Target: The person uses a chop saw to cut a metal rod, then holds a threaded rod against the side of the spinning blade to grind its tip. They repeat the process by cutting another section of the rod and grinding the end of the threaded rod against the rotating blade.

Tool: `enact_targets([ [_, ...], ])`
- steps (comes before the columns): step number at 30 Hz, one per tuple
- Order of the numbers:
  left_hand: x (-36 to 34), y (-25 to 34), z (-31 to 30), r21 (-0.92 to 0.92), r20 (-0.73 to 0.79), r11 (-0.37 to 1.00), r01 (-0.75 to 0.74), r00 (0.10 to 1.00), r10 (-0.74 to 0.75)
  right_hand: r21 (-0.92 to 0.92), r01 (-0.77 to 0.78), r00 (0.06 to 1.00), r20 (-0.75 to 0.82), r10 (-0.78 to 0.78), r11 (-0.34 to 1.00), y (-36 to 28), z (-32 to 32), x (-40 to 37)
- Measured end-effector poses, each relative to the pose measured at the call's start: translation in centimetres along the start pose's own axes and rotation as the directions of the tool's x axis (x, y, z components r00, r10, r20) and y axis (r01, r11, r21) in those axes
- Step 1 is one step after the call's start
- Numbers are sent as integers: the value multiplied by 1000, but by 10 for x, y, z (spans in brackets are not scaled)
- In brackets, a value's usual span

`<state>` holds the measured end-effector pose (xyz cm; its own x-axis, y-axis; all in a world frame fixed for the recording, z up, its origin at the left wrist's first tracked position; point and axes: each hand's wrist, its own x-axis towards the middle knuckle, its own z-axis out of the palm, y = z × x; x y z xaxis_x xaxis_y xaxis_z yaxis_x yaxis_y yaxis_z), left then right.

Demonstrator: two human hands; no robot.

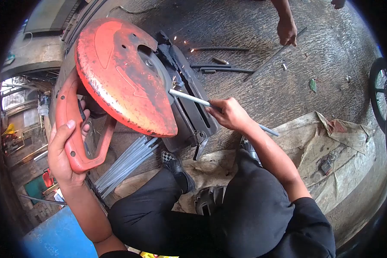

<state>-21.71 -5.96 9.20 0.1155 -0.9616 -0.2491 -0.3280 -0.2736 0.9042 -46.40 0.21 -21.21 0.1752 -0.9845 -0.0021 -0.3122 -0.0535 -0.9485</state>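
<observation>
Gripping the saw handle (pixel 69 124) with our left hand (pixel 62 157), right hand (pixel 228 114) closed around the rod (pixel 188 98), we judge the cut underway: sparks (pixel 180 41) fly, rod not yet parted.

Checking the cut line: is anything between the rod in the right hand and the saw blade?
Nothing visible does. The rod runs clear from the right hand to the blade, its end at the blade's edge.

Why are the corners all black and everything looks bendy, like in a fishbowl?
Head view: a fisheye lens bends the scene and leaves black corners; soft daylight, no harsh glare on the orange blade guard; left hand on the saw handle and right hand on the metal rod look sharp; tiny sparks glow beyond.
</observation>
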Motion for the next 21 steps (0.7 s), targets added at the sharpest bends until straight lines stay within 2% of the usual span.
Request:
enact_targets([
  [3, 3, -2, -11, -52, 72, 999, 10, 997, -6, -61, -73, 996, 53, 76, 995, -6, -5, 0],
  [5, 2, -2, -8, -60, 51, 998, 6, 999, -3, 75, -190, 980, 73, 184, 979, -9, -7, -2],
  [8, -1, -2, 2, -51, 2, 999, -5, 1000, 5, 166, -191, 981, 78, 180, 968, -1, -3, -2],
  [10, 0, -2, 2, -39, -27, 999, -12, 1000, 11, 120, -213, 974, 108, 200, 970, -5, -8, 0],
  [12, 1, -2, -3, -4, 20, 1000, -8, 1000, 8, 74, -235, 965, 141, 223, 969, -5, -10, 1],
  [15, 1, 0, -3, 47, 8, 999, 0, 1000, 0, 126, -239, 960, 177, 215, 963, 1, -7, 2],
  [18, 4, -2, -13, 71, 44, 997, 15, 999, -18, 229, -181, 972, 189, 139, 956, 11, 0, 1],
  [21, 0, -1, -5, 50, -1, 999, 11, 1000, -11, 329, -240, 949, 276, 150, 913, 12, 1, 2],
])
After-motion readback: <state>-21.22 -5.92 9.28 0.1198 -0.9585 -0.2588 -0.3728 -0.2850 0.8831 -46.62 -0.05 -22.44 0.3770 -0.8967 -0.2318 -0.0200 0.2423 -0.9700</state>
